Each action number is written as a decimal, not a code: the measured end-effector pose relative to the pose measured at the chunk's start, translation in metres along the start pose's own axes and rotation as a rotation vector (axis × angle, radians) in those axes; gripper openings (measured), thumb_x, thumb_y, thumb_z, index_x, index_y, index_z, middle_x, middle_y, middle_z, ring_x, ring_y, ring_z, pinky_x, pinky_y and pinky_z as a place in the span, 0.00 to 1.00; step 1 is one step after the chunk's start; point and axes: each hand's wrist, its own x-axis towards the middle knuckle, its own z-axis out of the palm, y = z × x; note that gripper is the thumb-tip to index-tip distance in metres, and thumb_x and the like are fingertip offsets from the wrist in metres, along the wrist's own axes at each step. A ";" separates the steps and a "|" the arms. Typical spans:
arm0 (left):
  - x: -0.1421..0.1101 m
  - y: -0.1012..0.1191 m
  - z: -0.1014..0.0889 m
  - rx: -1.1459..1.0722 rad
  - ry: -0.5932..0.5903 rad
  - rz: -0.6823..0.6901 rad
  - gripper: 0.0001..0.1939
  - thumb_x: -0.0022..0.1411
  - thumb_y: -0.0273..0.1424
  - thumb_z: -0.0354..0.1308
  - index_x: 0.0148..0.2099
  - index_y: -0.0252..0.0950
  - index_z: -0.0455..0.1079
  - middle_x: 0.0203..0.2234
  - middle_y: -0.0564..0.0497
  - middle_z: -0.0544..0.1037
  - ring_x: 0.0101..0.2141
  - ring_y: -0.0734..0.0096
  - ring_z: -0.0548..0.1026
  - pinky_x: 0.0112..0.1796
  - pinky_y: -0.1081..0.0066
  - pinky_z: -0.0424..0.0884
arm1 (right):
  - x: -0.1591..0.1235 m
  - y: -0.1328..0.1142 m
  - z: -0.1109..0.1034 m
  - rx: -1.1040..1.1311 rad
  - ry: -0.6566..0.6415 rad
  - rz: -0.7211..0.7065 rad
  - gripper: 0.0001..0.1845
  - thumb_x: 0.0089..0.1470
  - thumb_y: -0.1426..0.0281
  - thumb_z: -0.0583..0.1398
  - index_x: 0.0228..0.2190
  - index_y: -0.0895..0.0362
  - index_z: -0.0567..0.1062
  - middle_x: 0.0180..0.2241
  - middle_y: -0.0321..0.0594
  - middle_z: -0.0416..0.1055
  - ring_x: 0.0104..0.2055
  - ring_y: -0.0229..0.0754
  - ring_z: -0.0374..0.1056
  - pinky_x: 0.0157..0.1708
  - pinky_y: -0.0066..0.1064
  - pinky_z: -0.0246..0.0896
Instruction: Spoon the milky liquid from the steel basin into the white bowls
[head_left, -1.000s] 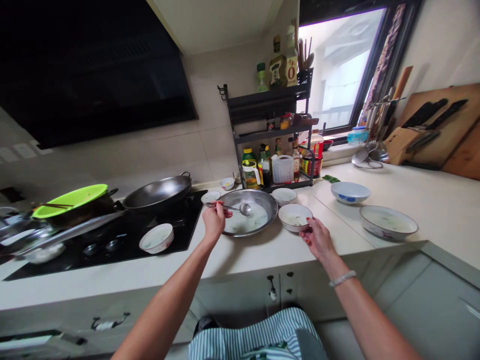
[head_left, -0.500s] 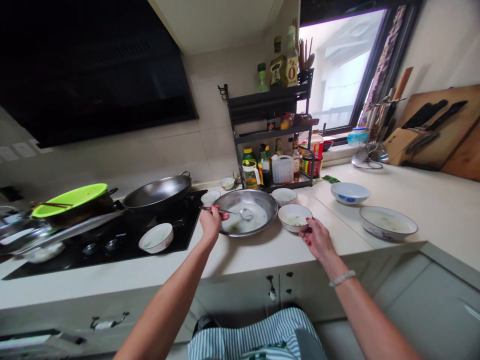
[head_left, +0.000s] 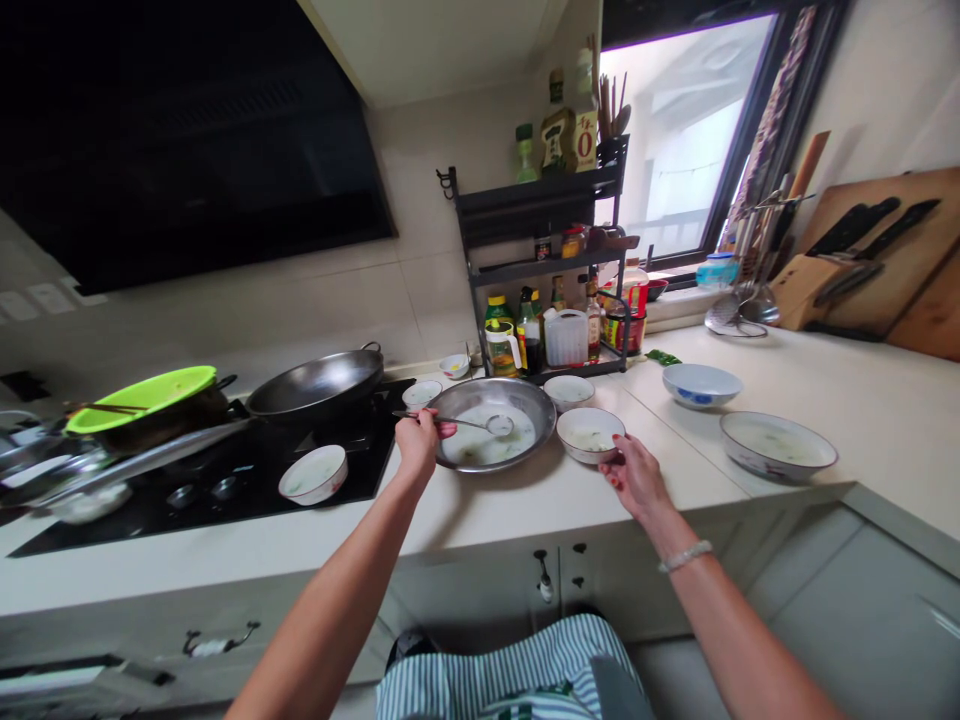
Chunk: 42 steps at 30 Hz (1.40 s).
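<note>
- The left hand (head_left: 418,440) has its fingers closed on the handle of a metal ladle (head_left: 499,426); its cup lies at the liquid in the steel basin (head_left: 541,410), on the bench (head_left: 465,510). How deep it dips, I cannot tell.
- The right hand (head_left: 637,475) has its fingers slightly curled on the right side of the held bowl (head_left: 581,456), just right of the basin.
- A full ladle could drip on the bench if tipped while crossing the basin's rim.
- A fingertip sits at the held bowl's rim, so a careless pour might wet it; a sideways push could slop the contents.
- Pressing the ladle against the basin's wall may shift it, as neither hand steadies it.
- The handle's end reaches over the far-left small bowl (head_left: 412,405) and might knock it.
- A far-right small bowl (head_left: 568,401) and the black rack (head_left: 532,270) crowd the far side.
- Left, a filled bowl (head_left: 321,490) stands on the hob (head_left: 247,490), near the left forearm's side.
</note>
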 end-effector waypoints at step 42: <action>-0.041 0.070 0.068 -0.154 -0.218 -0.038 0.12 0.63 0.26 0.48 0.29 0.37 0.70 0.15 0.49 0.76 0.24 0.61 0.81 0.33 0.64 0.78 | 0.001 0.001 0.000 0.013 0.002 0.014 0.22 0.37 0.61 0.69 0.33 0.55 0.68 0.20 0.33 0.68 0.16 0.33 0.62 0.11 0.20 0.45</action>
